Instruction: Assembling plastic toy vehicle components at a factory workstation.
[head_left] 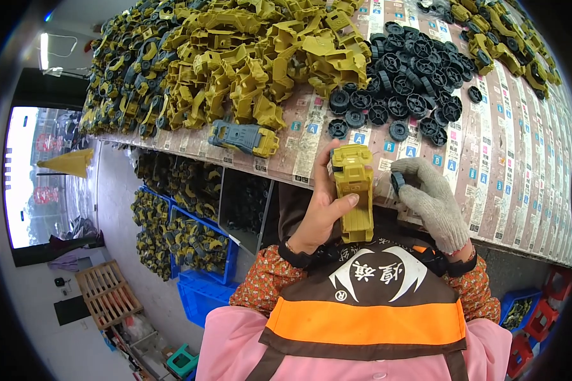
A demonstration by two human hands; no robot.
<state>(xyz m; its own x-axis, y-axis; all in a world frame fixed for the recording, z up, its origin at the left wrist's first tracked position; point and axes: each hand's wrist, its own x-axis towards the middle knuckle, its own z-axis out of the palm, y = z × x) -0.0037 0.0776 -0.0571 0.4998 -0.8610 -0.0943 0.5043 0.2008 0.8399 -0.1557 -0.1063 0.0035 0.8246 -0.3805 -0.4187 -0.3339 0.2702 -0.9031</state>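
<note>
My bare left hand (321,216) grips a yellow plastic toy truck body (357,216), held upright on end just off the table's near edge. In my right hand (429,203), which wears a pale knitted glove, a small dark toy wheel (397,182) is pinched between thumb and fingers, a short way right of the truck body. Beyond both hands lies a heap of loose black wheels (413,70). A toy truck with a grey-blue underside (243,138) rests upside down at the table edge to the left.
A large pile of yellow truck bodies (254,57) covers the table's far left, beside a pile of wheeled toys (124,70). More toys (511,38) lie far right. Below left stand blue crates (203,295) with toys; red stools (540,320) stand lower right.
</note>
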